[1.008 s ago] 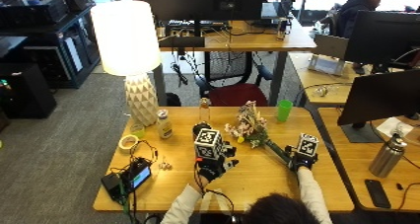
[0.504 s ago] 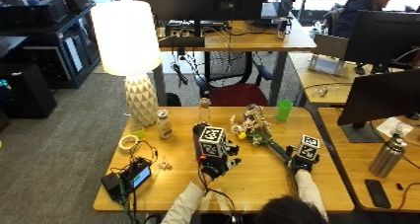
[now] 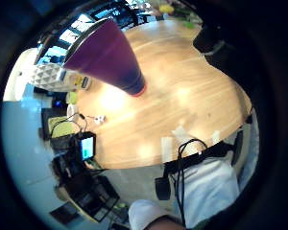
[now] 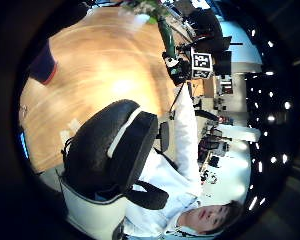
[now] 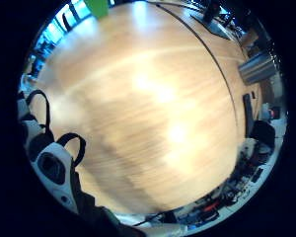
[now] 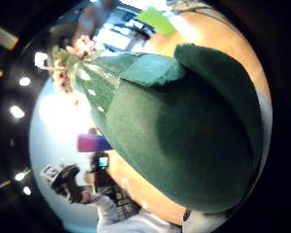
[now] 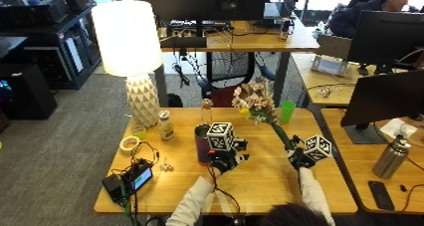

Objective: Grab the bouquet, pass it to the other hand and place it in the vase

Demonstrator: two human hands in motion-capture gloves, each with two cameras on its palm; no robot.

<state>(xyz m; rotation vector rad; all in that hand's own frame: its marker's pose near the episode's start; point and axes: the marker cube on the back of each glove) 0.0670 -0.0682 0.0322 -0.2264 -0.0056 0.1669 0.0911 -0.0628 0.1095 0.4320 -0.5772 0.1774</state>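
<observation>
A: Right hand [image 7: 301, 159] has the bouquet [image 7: 260, 108] up off the counter [image 7: 265, 181], fingers wrapped round the green stem wrap low down, blossoms tilted away toward the green cup [image 7: 286, 111].

B: And the left hand [image 7: 225, 160]?

A: It hovers beside the purple vase [image 7: 202, 145], nothing in it. The fingers look relaxed and spread, though the outside view is too small to be sure.

B: So the handover is not yet done. What worries you?

A: The grip sits at the very foot of a long, top-heavy bunch. If the left hand takes it too low as well, the heads could swing and droop during the swap.

B: A drop between hands?

A: That's the main risk: the right hand letting go before the left fingers have curled round the wrap. The stems would fall on the counter.

B: And the vase itself?

A: It is tall and narrow, and the left hand is just beside it. A sideways knock from the wrist, or the stems catching the rim on the way in, could tip it. The small bottle [image 7: 165, 125] and the glass bottle [image 7: 207, 111] stand near it too.
</observation>
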